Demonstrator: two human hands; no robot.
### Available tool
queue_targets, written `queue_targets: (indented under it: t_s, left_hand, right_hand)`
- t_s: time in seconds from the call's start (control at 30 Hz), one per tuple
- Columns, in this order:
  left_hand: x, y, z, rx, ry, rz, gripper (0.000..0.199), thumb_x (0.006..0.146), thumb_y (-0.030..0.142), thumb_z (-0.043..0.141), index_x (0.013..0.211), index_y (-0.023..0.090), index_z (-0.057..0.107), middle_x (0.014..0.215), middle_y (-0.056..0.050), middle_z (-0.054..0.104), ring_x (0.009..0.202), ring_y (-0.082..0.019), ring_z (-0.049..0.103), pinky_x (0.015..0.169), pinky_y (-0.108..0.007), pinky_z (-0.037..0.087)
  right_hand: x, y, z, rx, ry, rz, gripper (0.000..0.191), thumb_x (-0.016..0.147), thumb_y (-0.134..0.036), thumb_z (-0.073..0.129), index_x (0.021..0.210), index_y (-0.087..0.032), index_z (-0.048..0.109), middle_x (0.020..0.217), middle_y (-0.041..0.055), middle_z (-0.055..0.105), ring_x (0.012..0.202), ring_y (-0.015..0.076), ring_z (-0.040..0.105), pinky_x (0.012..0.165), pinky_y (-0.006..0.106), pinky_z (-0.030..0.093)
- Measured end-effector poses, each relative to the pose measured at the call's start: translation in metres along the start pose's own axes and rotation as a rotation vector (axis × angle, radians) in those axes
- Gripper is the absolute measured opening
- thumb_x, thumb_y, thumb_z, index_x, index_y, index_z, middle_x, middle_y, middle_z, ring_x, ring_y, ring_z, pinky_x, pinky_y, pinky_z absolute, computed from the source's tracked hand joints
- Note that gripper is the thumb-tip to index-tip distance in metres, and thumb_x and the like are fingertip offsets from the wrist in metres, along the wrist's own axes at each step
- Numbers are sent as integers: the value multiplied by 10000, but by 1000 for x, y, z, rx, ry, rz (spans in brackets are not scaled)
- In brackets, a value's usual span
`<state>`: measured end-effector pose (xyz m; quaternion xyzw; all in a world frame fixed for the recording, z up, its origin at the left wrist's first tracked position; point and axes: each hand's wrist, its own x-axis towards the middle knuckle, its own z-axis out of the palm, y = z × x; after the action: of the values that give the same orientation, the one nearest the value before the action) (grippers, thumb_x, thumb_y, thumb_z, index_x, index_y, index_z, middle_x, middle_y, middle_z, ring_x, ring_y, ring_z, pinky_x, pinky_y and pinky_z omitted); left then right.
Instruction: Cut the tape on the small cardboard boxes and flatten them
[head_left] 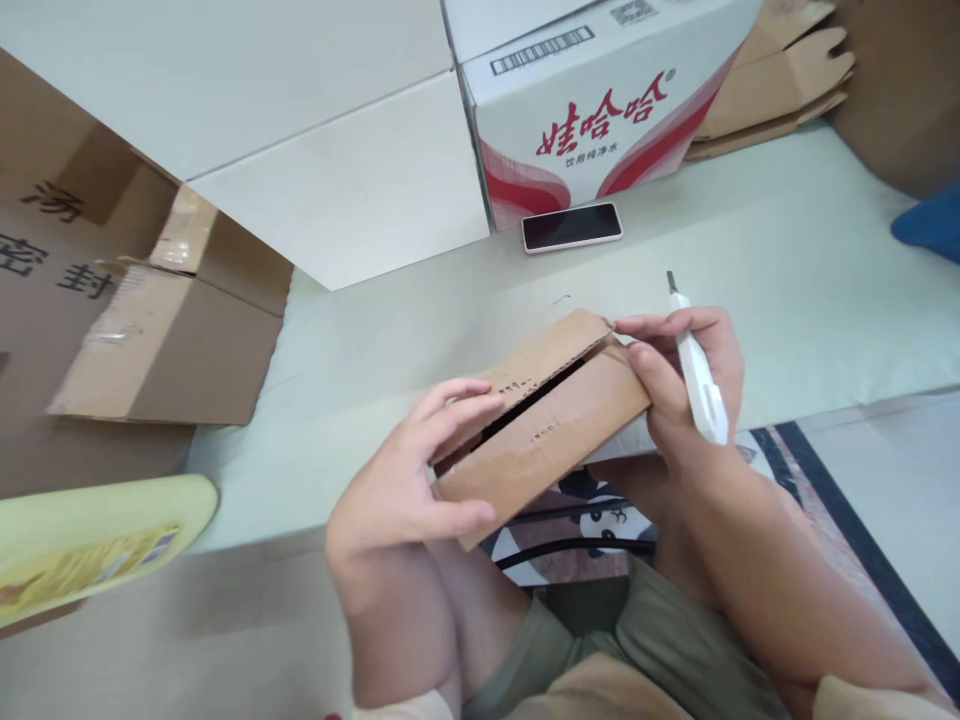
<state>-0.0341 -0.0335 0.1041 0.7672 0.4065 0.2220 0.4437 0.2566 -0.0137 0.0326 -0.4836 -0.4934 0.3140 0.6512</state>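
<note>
A small brown cardboard box [551, 430] is held tilted above my lap, with a dark gap between its two top flaps. My left hand [427, 470] grips its left end, thumb on the near side and fingers over the far flap. At the right end, my right hand [694, 375] pinches the corner between thumb and fingers. A white utility knife [701, 380] is tucked in that same hand, its short dark blade tip pointing away from me. What lies inside the box is hidden.
On the pale green surface [375, 350], a phone [572, 227] lies before a white-and-red carton [592, 130]. Large white boxes [337, 180] and brown cartons [202, 320] stand left. Folded cardboard [780, 80] is at back right, a yellow container [97, 550] at lower left.
</note>
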Motion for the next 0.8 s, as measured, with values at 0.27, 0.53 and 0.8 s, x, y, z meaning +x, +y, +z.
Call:
queue_targets:
  t_s: [0.27,0.53,0.8]
  left_hand:
    - [2,39,30,374,-40,-247,935,721,539,917,1565,376,548,1732,-133,354,1526,-468,449,1192,-640,489]
    - [5,51,68,565,40,-272,1046,683,501,910,1607,295,465,1706,-271,337,1481,-557,446,1105,-745,466]
    - [17,24,26,267,185,-335,883,655,468,812,1500,330,596,1599,-135,504,1391,-482,542,1140,-661,463]
  right_hand:
    - [-3,6,2,-63,73,75,99,979,-343,680,988,-307,589,1012,35,791,1035,254,773,1027,531,579]
    - [-4,3,6,-72,82,99,86,987,-337,651,985,-304,572,1018,38,793,1042,255,780,1003,503,593]
    - [-6,7,3,-145,126,17,143,1008,-418,635,1037,-297,565,1120,58,784,1165,269,756,1101,530,535]
